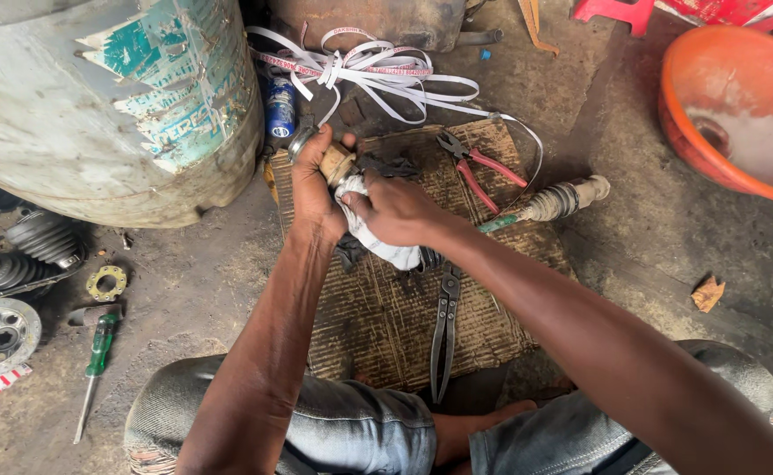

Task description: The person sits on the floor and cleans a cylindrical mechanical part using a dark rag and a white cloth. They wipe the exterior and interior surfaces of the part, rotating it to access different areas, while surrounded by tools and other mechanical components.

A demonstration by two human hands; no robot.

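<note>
I see left hand [314, 180] clamped round metal joint part [337, 163], right hand [395, 209] gripping white rag [378, 237] against it. Part likely heavy, greasy, slippery; rag end best hold.

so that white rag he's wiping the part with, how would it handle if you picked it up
The white rag is probably floppy and light: it drapes and bunches under the right hand. It looks smudged, so maybe greasy. It would not roll, unlike the round metal part in the left hand.

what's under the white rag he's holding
The white rag wraps a tan metal part held by the left hand; right hand presses it. The rest is covered.
</note>
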